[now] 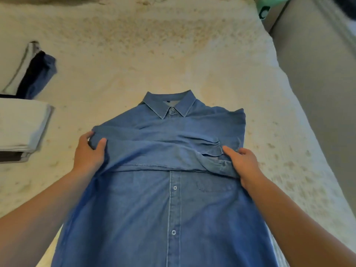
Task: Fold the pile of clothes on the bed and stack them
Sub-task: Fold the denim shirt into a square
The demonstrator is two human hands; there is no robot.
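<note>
Covering most of the view, the bed point(173, 45) carries a cream spread with a faint mottled pattern, and its right edge runs along a grey surface point(317, 93) that looks like floor or a wall.

Next in size, the blue denim shirt point(169, 209) lies face up in the middle of the bed, buttoned. Its long axis runs from the near edge straight away from the person, with the collar point(170, 104) pointing to the far side and the hem out of sight below. Both sleeves are folded across the chest in a band running left to right, just above the chest pocket point(213, 185).

At the left edge sit two stacks of folded clothes, well apart from the shirt: a near stack point(21, 126) with pale grey cloth on top and something darker beneath, and a far stack point(28, 72) showing white, black and blue layers.

The left hand point(88, 153) grips the left side of the shirt at the sleeve band, thumb curled on top and the other fingers tucked behind the cloth. The right hand point(243, 162) holds the right side at the same height, thumb lying on the folded cuff, its fingers hidden under the fabric.

A green object point(267, 6) shows at the far right corner, too blurred to name.
</note>
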